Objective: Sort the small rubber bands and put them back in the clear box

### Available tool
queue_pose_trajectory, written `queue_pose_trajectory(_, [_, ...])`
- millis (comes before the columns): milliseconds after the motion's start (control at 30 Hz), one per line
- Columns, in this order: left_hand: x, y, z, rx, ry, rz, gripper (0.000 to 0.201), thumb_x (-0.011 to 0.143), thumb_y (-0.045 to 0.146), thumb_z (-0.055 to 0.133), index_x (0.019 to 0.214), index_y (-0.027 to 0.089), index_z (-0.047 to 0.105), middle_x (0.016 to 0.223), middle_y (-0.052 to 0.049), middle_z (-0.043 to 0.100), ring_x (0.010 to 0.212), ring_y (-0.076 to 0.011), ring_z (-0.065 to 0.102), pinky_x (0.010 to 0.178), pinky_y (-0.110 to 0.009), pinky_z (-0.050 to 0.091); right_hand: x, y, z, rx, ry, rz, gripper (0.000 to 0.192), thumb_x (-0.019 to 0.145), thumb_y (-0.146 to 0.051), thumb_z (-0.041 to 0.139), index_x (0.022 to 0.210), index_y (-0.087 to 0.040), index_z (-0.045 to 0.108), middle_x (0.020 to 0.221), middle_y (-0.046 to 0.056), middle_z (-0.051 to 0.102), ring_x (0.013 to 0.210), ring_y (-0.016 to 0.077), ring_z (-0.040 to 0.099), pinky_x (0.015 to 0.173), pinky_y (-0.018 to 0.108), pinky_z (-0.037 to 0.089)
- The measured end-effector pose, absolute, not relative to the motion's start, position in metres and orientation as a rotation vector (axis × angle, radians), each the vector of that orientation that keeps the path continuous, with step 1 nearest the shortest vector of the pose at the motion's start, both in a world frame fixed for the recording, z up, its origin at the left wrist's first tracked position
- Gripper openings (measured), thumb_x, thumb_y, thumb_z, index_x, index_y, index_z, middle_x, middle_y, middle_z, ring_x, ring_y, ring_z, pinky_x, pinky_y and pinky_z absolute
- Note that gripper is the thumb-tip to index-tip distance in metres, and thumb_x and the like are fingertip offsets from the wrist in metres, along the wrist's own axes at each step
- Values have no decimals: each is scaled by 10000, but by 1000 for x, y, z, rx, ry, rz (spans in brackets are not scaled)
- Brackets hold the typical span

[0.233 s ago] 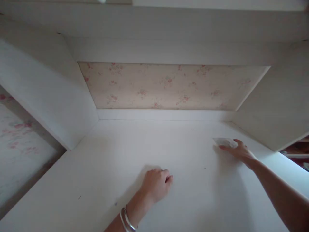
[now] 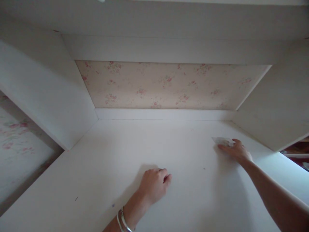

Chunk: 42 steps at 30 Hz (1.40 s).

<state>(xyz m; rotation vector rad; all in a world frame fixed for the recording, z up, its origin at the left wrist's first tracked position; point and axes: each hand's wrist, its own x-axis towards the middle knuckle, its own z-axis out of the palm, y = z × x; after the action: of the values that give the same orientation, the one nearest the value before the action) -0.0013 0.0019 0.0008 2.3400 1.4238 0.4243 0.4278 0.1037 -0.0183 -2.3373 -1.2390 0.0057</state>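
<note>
Left wall: a strip of floral wallpaper (image 2: 16,141) shows at the far left, outside the white side panel (image 2: 45,96) of the alcove.
Left hand: the left hand (image 2: 154,187) rests on the white desk surface (image 2: 108,161) near the middle, fingers curled loosely under, holding nothing; two bangles (image 2: 122,221) sit on its wrist.
Marks: a few small dark specks lie on the surface, one near left (image 2: 76,198), one just right of the left hand (image 2: 204,168); they look unwiped.
Back wall: pale wallpaper with pink flowers (image 2: 169,85) fills the far panel above a white ledge.
Right hand: the right hand (image 2: 235,150) lies flat, fingers together, pressing down on a small white cloth (image 2: 222,141) at the far right of the surface, near the right side panel (image 2: 277,109).
Cloth: thin, pale, partly under the fingertips, lying flat on the surface.
Progress: judging by the cloth's place, the wiping is at the far right corner; the near and left parts with specks seem left to do. Whether the rest is already clean I cannot tell.
</note>
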Motion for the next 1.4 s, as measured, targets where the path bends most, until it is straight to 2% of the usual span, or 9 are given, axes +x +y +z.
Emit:
queue_pose_trajectory(133, [-1,3,4,2307,1389,505,236,909,349,434,797,219,597,818,-18,655,747,-164,596,679,-266,413,398,102,-8,-2304,-1265,112,874,679,-597,610,1346,-76,394,1206,279,532,1043,336,552,705,384,396])
queue_pose_trajectory(233, [-1,3,3,2252,1384,607,141,870,340,509,906,226,584,928,-21,629,862,-174,587,768,-281,433,345,90,-3,-2100,-1387,183,830,664,-603,622,1326,-151,407,1166,178,587,990,296,580,781,386,429])
queue_pose_trajectory(300, [-2,4,0,2211,1402,692,256,829,358,570,1046,223,556,1047,-43,589,966,-194,563,850,-311,438,302,75,0,-1979,-1460,278,783,664,-602,627,1295,-180,436,1099,144,617,958,274,593,788,385,448])
queue_pose_trajectory(400, [-6,8,-4,2135,1450,822,598,757,388,651,1278,201,423,1269,-97,443,1148,-232,477,975,-359,403,240,48,3,-1792,-1543,424,734,675,-582,636,1266,-190,445,1111,129,609,942,244,598,801,376,469])
queue_pose_trajectory(533, [-10,15,-7,2038,1470,977,827,688,387,712,1376,209,288,1367,-109,324,1275,-262,356,1049,-404,353,182,19,5,-1609,-1620,606,660,699,-527,655,1247,-227,442,1185,103,570,964,222,595,844,379,477])
queue_pose_trajectory(800, [-4,17,-10,2032,1425,1122,675,582,114,698,1204,194,450,1193,-81,526,1125,-250,486,995,-417,404,152,2,0,-1473,-1672,697,542,720,-408,673,1197,-239,478,1143,71,589,1013,219,578,890,376,466])
queue_pose_trajectory(933, [-1,14,-11,2014,1401,1116,650,583,102,689,1192,209,486,1166,-75,573,1114,-262,507,981,-424,411,159,0,1,-1458,-1721,705,513,745,-408,650,1199,-236,486,1117,72,607,1004,220,580,870,374,473])
queue_pose_trajectory(1100, [1,12,-13,1871,1309,1062,752,620,123,690,1313,212,413,1313,-104,511,1188,-267,489,1013,-429,394,167,-1,6,-1399,-1824,683,520,792,-437,603,1256,-222,508,1217,92,577,1085,231,553,924,377,454])
queue_pose_trajectory(1400, [4,12,-11,1578,1071,1041,757,630,136,734,1314,194,415,1206,-111,582,1049,-246,577,919,-370,468,171,-5,7,-1429,-1928,674,501,846,-469,530,1287,-232,545,1290,84,541,1151,238,529,976,372,431])
